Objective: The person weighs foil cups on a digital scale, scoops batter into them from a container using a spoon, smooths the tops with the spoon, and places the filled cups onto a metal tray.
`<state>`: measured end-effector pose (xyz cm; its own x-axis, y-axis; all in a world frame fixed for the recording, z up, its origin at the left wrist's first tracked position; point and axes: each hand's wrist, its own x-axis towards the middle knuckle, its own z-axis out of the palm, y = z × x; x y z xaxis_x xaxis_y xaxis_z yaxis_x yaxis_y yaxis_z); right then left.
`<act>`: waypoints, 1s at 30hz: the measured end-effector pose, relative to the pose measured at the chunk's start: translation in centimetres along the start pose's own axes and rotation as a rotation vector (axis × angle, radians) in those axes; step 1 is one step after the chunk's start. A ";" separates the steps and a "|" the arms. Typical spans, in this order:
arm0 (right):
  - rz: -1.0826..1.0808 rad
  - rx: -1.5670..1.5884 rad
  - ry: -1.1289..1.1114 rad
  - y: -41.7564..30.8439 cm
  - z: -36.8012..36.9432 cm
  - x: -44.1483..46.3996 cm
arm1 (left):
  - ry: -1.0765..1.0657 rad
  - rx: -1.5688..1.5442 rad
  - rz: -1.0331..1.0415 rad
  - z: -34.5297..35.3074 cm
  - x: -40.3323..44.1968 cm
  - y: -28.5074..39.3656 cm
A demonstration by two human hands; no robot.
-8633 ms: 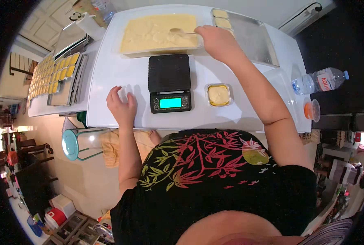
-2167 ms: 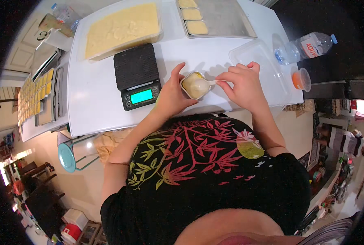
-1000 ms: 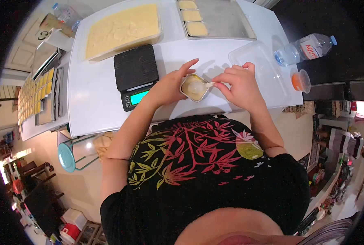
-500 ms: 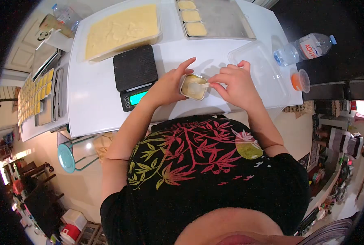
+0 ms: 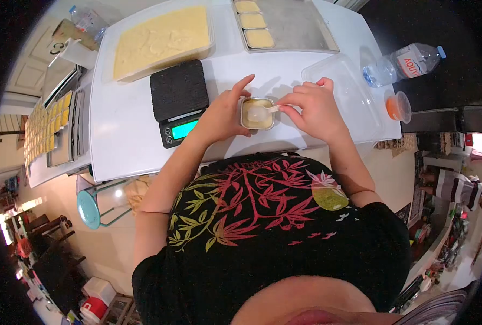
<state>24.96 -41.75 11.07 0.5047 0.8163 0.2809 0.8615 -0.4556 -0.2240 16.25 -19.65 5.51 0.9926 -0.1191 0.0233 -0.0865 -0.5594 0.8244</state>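
A small foil cup (image 5: 244, 123) with pale yellow batter in it is on the white table in front of me. My left hand (image 5: 223, 115) is curved round the cup's left side, thumb at the near edge and index finger raised and stretched away. Between thumb and fingers, my right hand (image 5: 314, 110) pinches the handle of a white plastic spoon (image 5: 260, 113). The spoon's bowl rests at the surface of the batter. Left of my left hand is a black kitchen scale (image 5: 179, 92) with a lit green display; its digits are unreadable.
At the back left stands a clear tub of yellow batter (image 5: 159, 38). A metal tray (image 5: 300, 27) at the back holds several filled foil cups. On the right are a clear plastic lid (image 5: 343, 81), a water bottle (image 5: 408, 64) and a small orange-bottomed cup (image 5: 398, 107). Filled trays (image 5: 48, 127) stand left.
The foil cup has turned slightly and now sits squarer to me. The spoon has shifted a little within it, and my right hand has moved slightly right.
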 end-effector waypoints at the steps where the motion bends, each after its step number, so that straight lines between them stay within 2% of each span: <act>1: -0.004 0.009 -0.015 0.0 -0.2 0.1 | 0.023 0.019 0.033 0.1 -0.2 -0.1; 5: -0.019 0.000 -0.054 -0.2 -0.1 0.4 | 0.059 0.048 0.155 0.2 -0.1 -0.6; 8: 0.006 -0.021 -0.039 -0.2 -0.3 0.5 | 0.019 -0.014 0.091 0.2 -0.1 -0.7; 14: 0.080 -0.045 -0.055 1.6 -1.5 -0.6 | 0.108 0.178 0.030 0.1 -1.2 1.4; 20: 0.066 0.022 -0.099 1.7 -0.8 -0.8 | 0.129 0.210 0.110 0.1 -1.6 0.6; 29: 0.060 0.092 -0.104 1.3 -1.0 -0.7 | -0.002 0.113 -0.174 -0.7 -1.8 2.0; 30: 0.056 0.081 -0.115 1.3 -1.1 -0.7 | 0.020 0.112 -0.090 -0.5 -1.8 1.6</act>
<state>25.83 -43.31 11.56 0.5384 0.8278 0.1578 0.8225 -0.4754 -0.3123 14.38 -19.89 7.05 0.9982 -0.0488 -0.0363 -0.0046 -0.6552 0.7554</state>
